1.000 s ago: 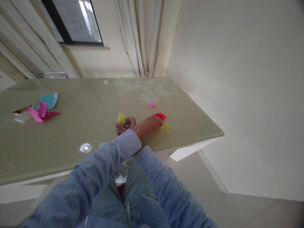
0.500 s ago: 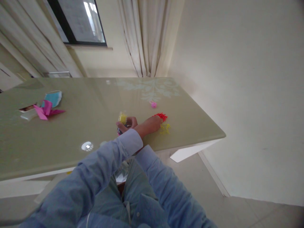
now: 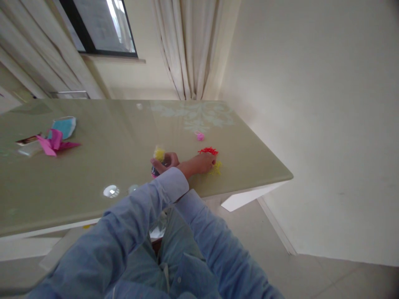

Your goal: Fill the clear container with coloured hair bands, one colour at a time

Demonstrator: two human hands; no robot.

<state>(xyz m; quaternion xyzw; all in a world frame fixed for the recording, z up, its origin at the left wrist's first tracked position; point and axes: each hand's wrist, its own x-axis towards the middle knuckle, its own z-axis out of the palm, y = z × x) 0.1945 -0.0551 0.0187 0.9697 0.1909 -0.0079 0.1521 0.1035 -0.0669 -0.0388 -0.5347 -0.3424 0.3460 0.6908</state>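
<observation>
My forearms cross, the left over the right. My left hand (image 3: 203, 163) reaches right, its fingers curled together between a small pile of red strands (image 3: 208, 150) and a pile of yellow strands (image 3: 216, 168); what its fingertips hold is hidden. On the other side, my right hand (image 3: 170, 160) is closed around small clear packets, one with yellow contents (image 3: 159, 155) and one dark (image 3: 155, 170), with a bit of pink below. A small pink bundle (image 3: 200, 136) lies beyond the red strands.
At the left of the table (image 3: 106, 137) are a folded pink paper shape (image 3: 55, 143), a blue face mask (image 3: 64, 127) and a flat clear packet (image 3: 29, 149). A wall (image 3: 311, 124) stands to the right; curtains (image 3: 187, 50) hang behind the table.
My left hand has shifted slightly towards me and right, from the red strands to the edge of the yellow ones. My right hand still holds the packets. The view has shifted slightly.
</observation>
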